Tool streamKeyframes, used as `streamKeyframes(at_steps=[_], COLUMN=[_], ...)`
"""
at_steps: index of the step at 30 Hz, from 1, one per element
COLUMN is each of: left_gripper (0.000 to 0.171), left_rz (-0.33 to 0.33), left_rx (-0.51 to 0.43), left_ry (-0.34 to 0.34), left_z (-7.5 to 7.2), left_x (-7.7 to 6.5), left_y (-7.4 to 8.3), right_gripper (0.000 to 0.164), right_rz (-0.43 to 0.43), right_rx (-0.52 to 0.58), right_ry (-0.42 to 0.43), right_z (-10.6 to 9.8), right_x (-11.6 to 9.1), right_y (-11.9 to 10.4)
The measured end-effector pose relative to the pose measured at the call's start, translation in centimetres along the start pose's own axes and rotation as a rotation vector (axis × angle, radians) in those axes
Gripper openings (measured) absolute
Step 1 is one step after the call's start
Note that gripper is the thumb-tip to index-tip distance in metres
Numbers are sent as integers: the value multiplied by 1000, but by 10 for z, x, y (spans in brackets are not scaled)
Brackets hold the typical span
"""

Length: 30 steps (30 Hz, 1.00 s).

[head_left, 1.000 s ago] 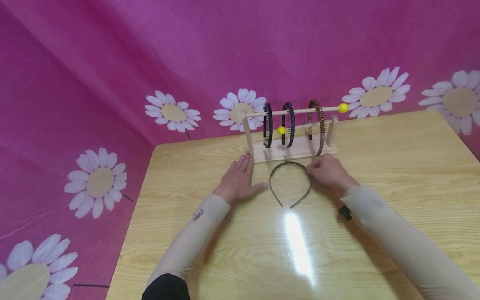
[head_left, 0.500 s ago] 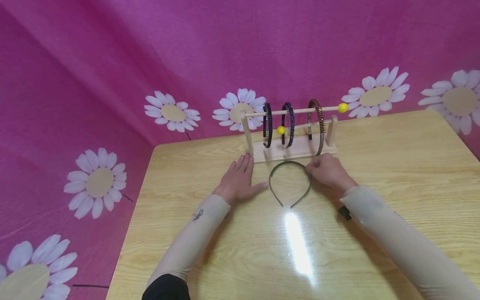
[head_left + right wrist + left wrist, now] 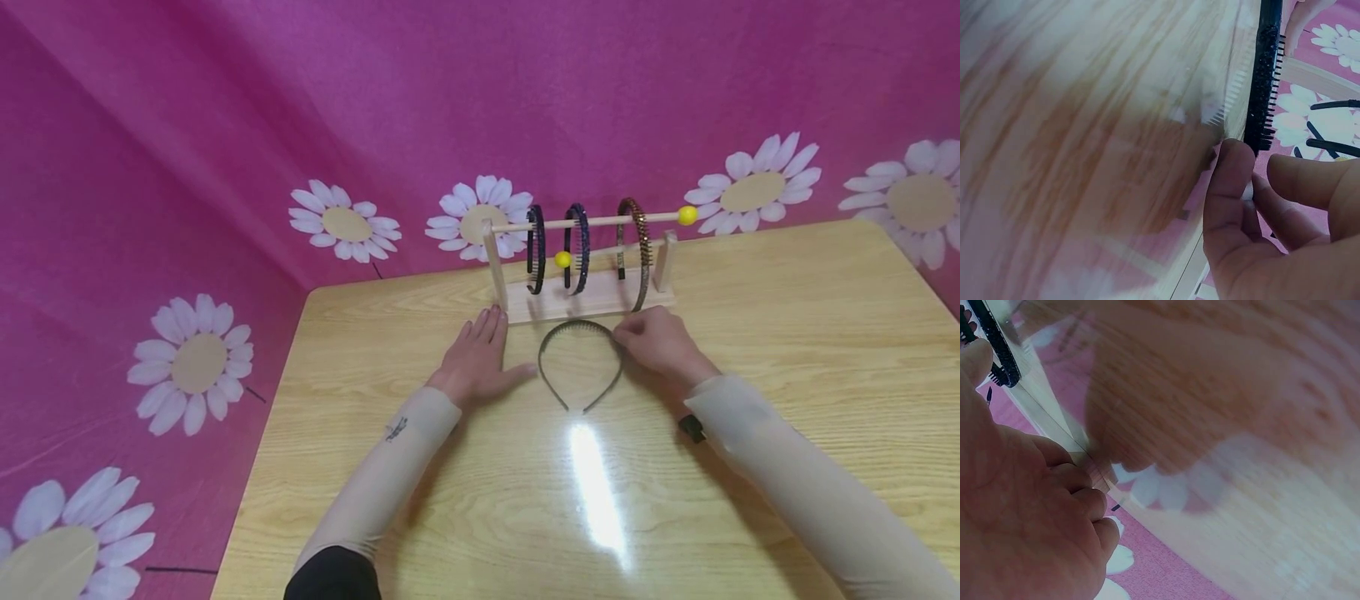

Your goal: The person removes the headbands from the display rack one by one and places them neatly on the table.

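In the head view, a dark toothed headband (image 3: 578,322) lies on the wooden table, its two ends toward me. My right hand (image 3: 662,343) pinches it at its right side. In the right wrist view, thumb and forefinger meet the dark headband (image 3: 1264,81) where its row of teeth stops. My left hand (image 3: 474,365) rests flat on the table, fingertips at the left end of a wooden rack (image 3: 536,310) and thumb pointing at the headband's left side. In the left wrist view, the left hand (image 3: 1029,512) covers part of the rack's base.
On the rack's upper rod hang a black headband (image 3: 539,258), a dark blue beaded headband (image 3: 582,250) and a brown-gold headband (image 3: 642,250). Yellow balls (image 3: 687,216) cap the rod ends. A pink curtain (image 3: 600,100) with daisies stands behind the table (image 3: 810,350).
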State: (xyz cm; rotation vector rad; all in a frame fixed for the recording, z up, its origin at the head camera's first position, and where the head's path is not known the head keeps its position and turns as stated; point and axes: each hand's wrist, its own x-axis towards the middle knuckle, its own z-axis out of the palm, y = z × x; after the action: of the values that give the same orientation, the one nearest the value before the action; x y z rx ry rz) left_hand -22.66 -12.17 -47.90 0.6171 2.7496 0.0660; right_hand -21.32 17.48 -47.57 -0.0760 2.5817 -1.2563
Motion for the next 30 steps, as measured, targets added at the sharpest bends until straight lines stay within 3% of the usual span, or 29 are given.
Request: streamKeyframes(at_steps=[10,20,24,30], left_gripper=[104,104,104,105], left_rz=[1,5,7,5], left_rx=[2,-2,-7,-1], left_ry=[2,5,8,1], left_z=[0,-1,0,-1], left_x=[0,-1,0,0], left_y=[0,0,0,-1], right_gripper=[28,37,44,61], right_rz=[24,54,52,11], right_rx=[25,48,15,-12], right_ry=[-24,-7,41,188], right_z=[-4,-22,-31,-48], right_x=[-5,-20,-23,-26], right_y=[0,-2,-6,-17])
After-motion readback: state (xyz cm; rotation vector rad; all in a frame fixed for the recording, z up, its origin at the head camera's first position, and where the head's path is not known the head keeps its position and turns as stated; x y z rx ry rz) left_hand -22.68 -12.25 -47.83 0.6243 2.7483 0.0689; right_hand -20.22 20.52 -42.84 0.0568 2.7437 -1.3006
